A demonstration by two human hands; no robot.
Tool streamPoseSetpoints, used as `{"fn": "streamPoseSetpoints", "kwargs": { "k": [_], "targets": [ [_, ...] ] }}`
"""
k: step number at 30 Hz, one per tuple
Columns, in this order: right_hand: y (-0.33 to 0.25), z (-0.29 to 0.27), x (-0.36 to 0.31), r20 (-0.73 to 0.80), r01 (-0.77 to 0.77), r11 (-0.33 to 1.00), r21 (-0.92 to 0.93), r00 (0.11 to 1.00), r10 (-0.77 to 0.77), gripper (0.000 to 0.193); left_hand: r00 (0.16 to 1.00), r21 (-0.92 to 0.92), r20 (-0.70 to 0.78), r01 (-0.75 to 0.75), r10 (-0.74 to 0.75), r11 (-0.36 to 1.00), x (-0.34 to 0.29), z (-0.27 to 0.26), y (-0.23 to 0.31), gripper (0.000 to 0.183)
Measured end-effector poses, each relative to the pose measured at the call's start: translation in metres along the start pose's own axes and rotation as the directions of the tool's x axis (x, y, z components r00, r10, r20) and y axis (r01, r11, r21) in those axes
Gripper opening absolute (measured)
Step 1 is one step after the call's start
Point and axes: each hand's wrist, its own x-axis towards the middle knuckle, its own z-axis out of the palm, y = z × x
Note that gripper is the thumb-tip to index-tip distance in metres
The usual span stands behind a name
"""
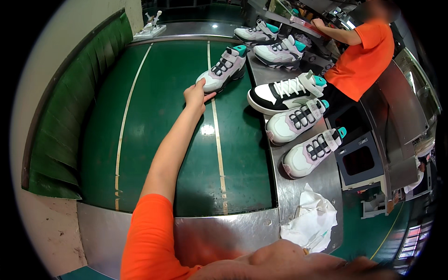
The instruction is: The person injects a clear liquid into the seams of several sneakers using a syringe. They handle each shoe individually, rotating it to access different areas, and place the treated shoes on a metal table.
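My left hand (pixel 197 96) reaches far forward over the green conveyor belt (pixel 163 154). It grips a white and lilac sneaker (pixel 224 70) by the toe, thumb on top and fingers along the side and underneath. The sneaker has dark lacing, a strap and a teal lining, and its heel points away to the right. Whether its sole touches the belt, I cannot tell. My right hand is not in view. To the right of the held sneaker, a white and black sneaker (pixel 284 93) with white laces rests on the metal ledge.
Several similar sneakers, including a near one (pixel 310 154), line the metal ledge (pixel 275 72) to the right. A crumpled white cloth (pixel 311 217) lies at its near end. Green flaps (pixel 79 116) border the belt's left. A person in orange (pixel 366 60) works at back right.
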Motion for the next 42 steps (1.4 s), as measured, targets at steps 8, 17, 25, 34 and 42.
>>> {"fn": "streamPoseSetpoints", "kwargs": {
  "k": [8,17,25,34,42],
  "targets": [
    [-0.010,0.006,0.001,-0.030,-0.030,0.998,-0.056,0.999,0.028,0.092,0.998,-0.062,0.019,0.065,-0.063,0.996,-0.002,0.011,-0.010,0.038],
    [-0.009,0.007,0.010,-0.020,-0.034,0.998,-0.053,0.999,0.033,0.096,0.975,-0.131,0.186,0.147,-0.121,0.980,-0.009,0.074,-0.007,0.037],
    [-0.004,0.013,0.022,-0.010,0.028,0.996,-0.090,1.000,-0.029,0.100,0.935,0.494,0.353,-0.175,-0.013,0.851,0.024,0.152,-0.072,0.073],
    [-0.006,0.002,0.020,-0.017,0.079,0.993,-0.093,0.997,-0.081,0.105,0.912,0.864,0.135,-0.300,0.387,0.405,0.045,0.139,0.146,0.087],
    [-0.038,-0.008,0.017,0.065,0.314,0.944,-0.101,0.949,-0.308,0.109,0.561,0.595,0.804,-0.766,-0.199,0.245,-0.121,0.106,0.042,0.047]
  ]
}}
